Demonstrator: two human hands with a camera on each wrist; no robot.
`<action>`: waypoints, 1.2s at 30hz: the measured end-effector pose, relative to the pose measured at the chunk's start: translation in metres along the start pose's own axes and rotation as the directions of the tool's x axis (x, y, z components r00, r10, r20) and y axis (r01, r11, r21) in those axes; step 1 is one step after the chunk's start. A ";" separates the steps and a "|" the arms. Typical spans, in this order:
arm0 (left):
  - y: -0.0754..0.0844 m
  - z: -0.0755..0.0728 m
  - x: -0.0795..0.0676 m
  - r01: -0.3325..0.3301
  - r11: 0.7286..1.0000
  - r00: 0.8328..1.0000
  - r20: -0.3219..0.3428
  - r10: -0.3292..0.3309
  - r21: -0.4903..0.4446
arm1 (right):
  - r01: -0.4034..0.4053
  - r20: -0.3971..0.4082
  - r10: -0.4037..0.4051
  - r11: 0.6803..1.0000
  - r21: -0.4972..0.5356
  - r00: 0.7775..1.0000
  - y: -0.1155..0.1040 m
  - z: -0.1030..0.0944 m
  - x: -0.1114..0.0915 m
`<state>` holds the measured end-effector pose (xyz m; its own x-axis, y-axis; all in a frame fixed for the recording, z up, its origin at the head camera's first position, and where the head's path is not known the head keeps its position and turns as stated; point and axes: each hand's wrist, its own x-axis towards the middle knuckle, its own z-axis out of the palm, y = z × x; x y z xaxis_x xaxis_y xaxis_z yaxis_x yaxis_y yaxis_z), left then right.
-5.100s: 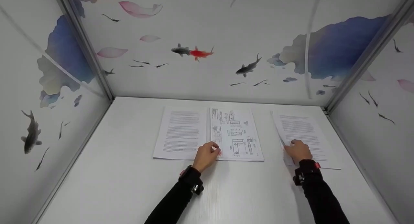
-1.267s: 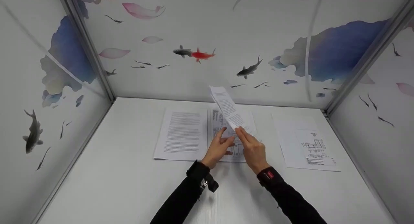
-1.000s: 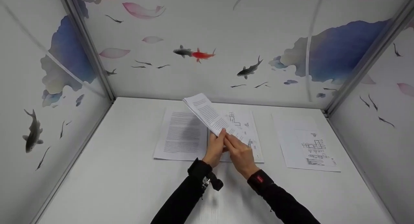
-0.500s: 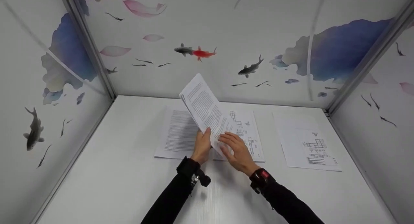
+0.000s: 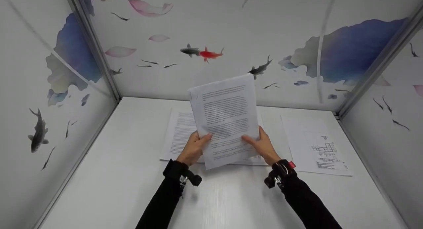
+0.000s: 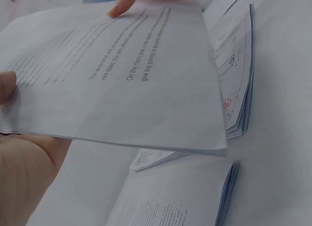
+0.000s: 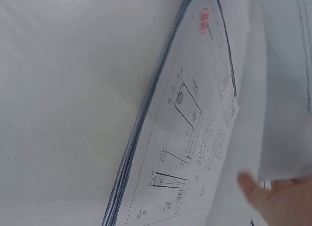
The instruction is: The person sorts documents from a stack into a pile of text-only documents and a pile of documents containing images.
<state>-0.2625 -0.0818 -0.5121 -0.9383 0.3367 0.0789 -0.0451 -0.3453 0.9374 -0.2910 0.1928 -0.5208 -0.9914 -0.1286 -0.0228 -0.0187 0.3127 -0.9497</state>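
A stack of printed paper sheets (image 5: 226, 120) is held up and slightly tilted above the table in the head view. My left hand (image 5: 192, 149) grips its left edge, thumb lying over the text and fingers behind. On the opposite edge my right hand (image 5: 263, 145) holds it the same way. The left wrist view shows the stack's near edge (image 6: 151, 119) and both thumbs on its face. Beneath it lie a pile of text pages (image 5: 181, 130) and a pile of technical drawings (image 7: 180, 123) with a red stamp mark, partly hidden by the raised sheets.
At the right of the white table (image 5: 109, 176) lies another sheet with a drawing (image 5: 325, 153). White panels printed with fish and petals enclose the table at the back (image 5: 231, 30) and both sides.
The stack was picked up from the right pile, uncovering a drawing there, and carried to the middle. It has turned from slanted to nearly upright, and the right hand now grips its right edge.
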 end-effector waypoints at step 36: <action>-0.012 -0.030 -0.017 0.128 0.981 0.964 -0.249 -0.089 0.143 | -0.027 0.188 -0.005 0.985 0.169 0.982 -0.021 0.042 -0.015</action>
<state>-0.2562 -0.1091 -0.5351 -0.9863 0.1371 -0.0922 -0.1152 -0.1709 0.9785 -0.2706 0.1486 -0.5137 -0.9493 -0.3050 -0.0761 0.0303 0.1523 -0.9879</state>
